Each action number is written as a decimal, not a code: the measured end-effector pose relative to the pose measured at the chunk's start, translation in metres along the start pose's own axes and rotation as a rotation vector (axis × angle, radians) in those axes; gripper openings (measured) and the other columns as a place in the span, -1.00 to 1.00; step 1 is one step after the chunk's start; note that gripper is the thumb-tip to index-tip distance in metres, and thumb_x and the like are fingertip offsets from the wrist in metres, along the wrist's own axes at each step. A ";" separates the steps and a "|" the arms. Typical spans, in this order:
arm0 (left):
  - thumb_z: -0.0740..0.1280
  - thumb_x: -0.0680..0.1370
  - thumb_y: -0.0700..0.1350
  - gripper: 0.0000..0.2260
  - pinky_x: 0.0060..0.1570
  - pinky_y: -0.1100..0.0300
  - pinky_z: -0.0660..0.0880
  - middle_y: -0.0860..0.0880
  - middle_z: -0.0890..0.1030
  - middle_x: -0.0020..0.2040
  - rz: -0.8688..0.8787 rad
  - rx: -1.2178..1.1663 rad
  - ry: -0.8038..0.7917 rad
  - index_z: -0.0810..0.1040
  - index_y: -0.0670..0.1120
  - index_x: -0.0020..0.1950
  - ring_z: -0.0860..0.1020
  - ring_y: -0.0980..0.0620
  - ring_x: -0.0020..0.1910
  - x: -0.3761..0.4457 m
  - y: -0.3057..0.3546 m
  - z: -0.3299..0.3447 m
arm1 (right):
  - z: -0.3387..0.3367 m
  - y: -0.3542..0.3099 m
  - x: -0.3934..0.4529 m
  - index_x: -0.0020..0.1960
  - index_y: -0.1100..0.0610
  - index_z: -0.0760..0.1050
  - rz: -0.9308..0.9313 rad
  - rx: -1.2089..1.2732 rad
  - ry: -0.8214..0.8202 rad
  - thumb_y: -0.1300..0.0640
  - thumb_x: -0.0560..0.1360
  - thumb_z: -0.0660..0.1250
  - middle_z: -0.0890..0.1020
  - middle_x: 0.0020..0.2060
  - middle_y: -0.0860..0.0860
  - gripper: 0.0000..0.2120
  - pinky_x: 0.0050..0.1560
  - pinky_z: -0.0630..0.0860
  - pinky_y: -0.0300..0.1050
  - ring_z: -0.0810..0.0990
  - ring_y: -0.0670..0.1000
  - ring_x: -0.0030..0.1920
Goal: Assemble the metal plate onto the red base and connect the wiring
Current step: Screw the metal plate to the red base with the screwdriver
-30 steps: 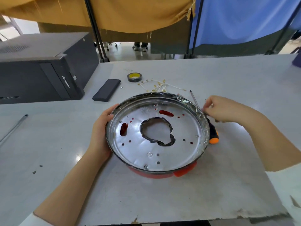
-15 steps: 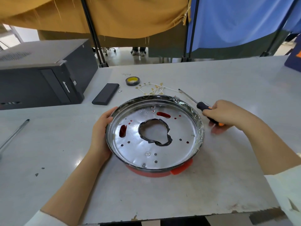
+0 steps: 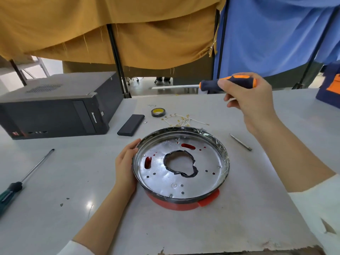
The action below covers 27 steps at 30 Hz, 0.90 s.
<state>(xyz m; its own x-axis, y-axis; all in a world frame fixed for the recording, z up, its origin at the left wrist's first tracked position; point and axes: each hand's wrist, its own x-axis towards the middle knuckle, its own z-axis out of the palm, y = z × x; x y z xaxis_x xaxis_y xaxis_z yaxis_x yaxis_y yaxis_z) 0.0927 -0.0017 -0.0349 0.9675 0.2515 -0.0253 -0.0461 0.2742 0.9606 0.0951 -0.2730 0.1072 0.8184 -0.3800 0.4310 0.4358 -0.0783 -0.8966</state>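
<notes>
- Metal plate [image 3: 200, 163]: round and shallow, sitting on top of the red base [image 3: 181, 205] near the middle of the grey table [image 3: 202, 227]; red showing through two slots and several small holes; ragged central opening edged in black
- Left hand [image 3: 126, 162]: fingers curling against the plate's left rim, bracing it; palm resting on the table beside it
- Right hand [image 3: 246, 97]: raised well above the table, fingers closing around the black-and-orange handle of a screwdriver [image 3: 226, 83]; shaft pointing left, roughly level
- Wiring [image 3: 181, 120]: loose pale leads with small terminals lying on the table just behind the plate, not touching it
- Tape roll [image 3: 158, 112]: dark with yellow core, lying flat to the left of the wiring
- Driver bit [image 3: 240, 142]: thin metal rod lying to the right of the plate
- Second screwdriver [image 3: 24, 178]: long shaft, dark handle, lying at the table's left edge
- Black flat case [image 3: 131, 125]: lying between the plate and a black desktop computer [image 3: 55, 105]
- Curtains: mustard [image 3: 110, 30] and blue [image 3: 276, 34], hanging behind the table
</notes>
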 end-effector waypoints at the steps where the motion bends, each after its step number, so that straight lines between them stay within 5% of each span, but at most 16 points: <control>1: 0.28 0.51 -0.23 -0.75 0.00 0.05 0.56 -0.12 0.71 0.00 0.000 -0.007 0.010 0.67 -0.03 0.09 0.67 -0.08 -0.03 0.000 0.000 -0.001 | 0.008 -0.005 0.000 -0.09 0.04 0.54 0.012 0.057 -0.013 0.05 0.36 0.53 0.67 -0.30 -0.08 -0.79 -0.43 0.48 -0.27 0.61 -0.08 -0.39; 7: 0.31 0.48 -0.24 -0.76 -0.18 0.15 0.60 -0.13 0.71 -0.12 0.002 -0.066 0.074 0.68 -0.05 0.05 0.66 -0.04 -0.16 0.001 0.000 -0.004 | 0.055 -0.029 -0.002 -0.08 0.16 0.39 0.221 0.572 -0.108 0.14 0.53 0.32 0.42 -0.30 0.04 -0.87 -0.23 0.63 -0.06 0.59 0.03 -0.33; 9: 0.31 0.48 -0.25 -0.76 -0.23 0.19 0.60 -0.14 0.71 -0.12 -0.002 -0.077 0.071 0.68 -0.07 0.08 0.67 -0.03 -0.17 0.001 0.001 -0.004 | 0.068 -0.039 -0.005 -0.09 0.16 0.34 0.288 0.688 -0.185 0.15 0.55 0.27 0.35 -0.37 0.01 -0.88 -0.39 0.57 -0.15 0.54 -0.01 -0.45; 14: 0.28 0.51 -0.26 -0.75 -0.25 0.23 0.60 -0.12 0.72 -0.08 0.008 -0.090 0.052 0.64 -0.10 0.13 0.68 0.00 -0.14 0.002 0.000 -0.004 | 0.089 -0.055 -0.014 -0.15 0.11 0.30 0.233 0.542 -0.283 0.21 0.53 0.23 0.37 -0.33 0.00 -0.87 -0.60 0.21 -0.28 0.31 -0.08 -0.57; 20: 0.26 0.52 -0.24 -0.74 -0.13 0.13 0.57 -0.12 0.71 -0.03 0.006 -0.096 0.033 0.64 -0.06 0.14 0.68 -0.06 -0.06 0.004 -0.004 -0.005 | 0.098 -0.046 -0.036 -0.24 0.11 0.31 0.181 0.553 -0.447 0.08 0.56 0.26 0.33 -0.47 0.01 -0.76 -0.61 0.13 -0.30 0.22 -0.09 -0.63; 27: 0.25 0.52 -0.23 -0.75 -0.24 0.24 0.59 -0.10 0.71 -0.07 0.036 -0.072 0.035 0.64 -0.04 0.11 0.67 -0.01 -0.12 0.005 -0.005 -0.004 | 0.105 -0.043 -0.057 -0.27 0.16 0.22 0.043 0.519 -0.542 0.07 0.52 0.25 0.33 -0.53 0.00 -0.70 -0.60 0.14 -0.34 0.20 -0.08 -0.66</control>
<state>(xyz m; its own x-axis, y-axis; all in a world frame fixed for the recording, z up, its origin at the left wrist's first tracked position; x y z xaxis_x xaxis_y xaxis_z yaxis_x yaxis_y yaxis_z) 0.0970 0.0022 -0.0411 0.9558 0.2940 -0.0021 -0.0995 0.3301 0.9387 0.0692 -0.1514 0.1314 0.8501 0.1449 0.5063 0.4096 0.4222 -0.8086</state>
